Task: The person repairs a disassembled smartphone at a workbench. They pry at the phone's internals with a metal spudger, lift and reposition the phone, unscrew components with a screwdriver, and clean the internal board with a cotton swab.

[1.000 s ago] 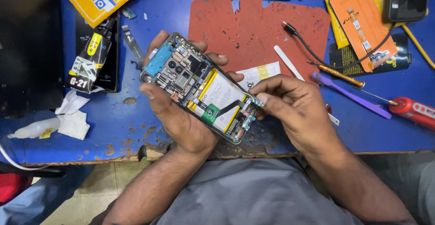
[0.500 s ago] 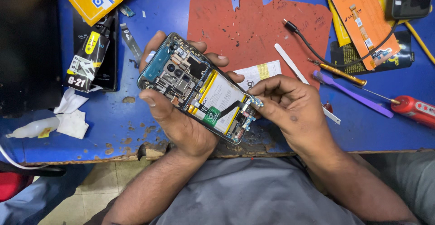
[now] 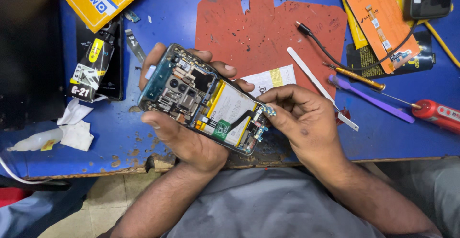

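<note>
glue bottle (image 3: 33, 141) lies at far left of blue table (image 3: 407, 137). left hand (image 3: 184, 132) grips opened phone (image 3: 203, 99) from beneath, tilted above table edge. right hand (image 3: 302, 118) pinches small circuit board (image 3: 263, 116) at phone's lower end. red mat (image 3: 268, 32), white spudger (image 3: 321, 87), red screwdriver (image 3: 438, 113) lie rightward.

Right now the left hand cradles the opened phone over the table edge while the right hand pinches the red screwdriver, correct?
Not quite. In the head view the right hand pinches a small circuit board at the opened phone; the red screwdriver lies on the table untouched. The left hand does cradle the phone.
</note>
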Demonstrator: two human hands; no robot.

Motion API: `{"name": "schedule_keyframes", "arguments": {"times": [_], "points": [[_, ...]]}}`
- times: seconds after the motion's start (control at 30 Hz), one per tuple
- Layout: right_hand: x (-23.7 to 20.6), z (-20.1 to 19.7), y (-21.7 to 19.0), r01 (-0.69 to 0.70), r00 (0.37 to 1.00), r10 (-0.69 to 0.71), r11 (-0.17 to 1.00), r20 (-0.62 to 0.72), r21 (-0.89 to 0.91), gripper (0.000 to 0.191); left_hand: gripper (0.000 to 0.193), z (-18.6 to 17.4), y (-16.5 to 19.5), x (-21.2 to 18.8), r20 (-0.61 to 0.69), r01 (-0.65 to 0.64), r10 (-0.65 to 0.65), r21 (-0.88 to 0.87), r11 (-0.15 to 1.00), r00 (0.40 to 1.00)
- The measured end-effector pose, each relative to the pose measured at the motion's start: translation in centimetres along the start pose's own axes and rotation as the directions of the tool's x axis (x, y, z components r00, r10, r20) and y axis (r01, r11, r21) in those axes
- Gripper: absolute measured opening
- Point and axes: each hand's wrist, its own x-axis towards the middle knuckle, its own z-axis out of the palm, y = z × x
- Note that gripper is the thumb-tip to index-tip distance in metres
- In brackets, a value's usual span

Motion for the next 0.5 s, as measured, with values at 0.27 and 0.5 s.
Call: {"name": "schedule_keyframes", "arguments": {"times": [0.27,0.5], "points": [[-0.4,-1.5,-1.3,0.037,0.998,-0.040,0.997,0.045,0.070,0.029,0.094,1.3,-0.7,-0.1,-0.034,0.033,-0.037,-0.096,0.995,0.999],[-0.2,-2.6,-1.4,0.053,0.998,-0.054,0.997,0.015,0.055,0.026,0.095,2.9,-1.4,0.0,-0.038,-0.002,0.000,-0.065,0.998,0.999]]}}
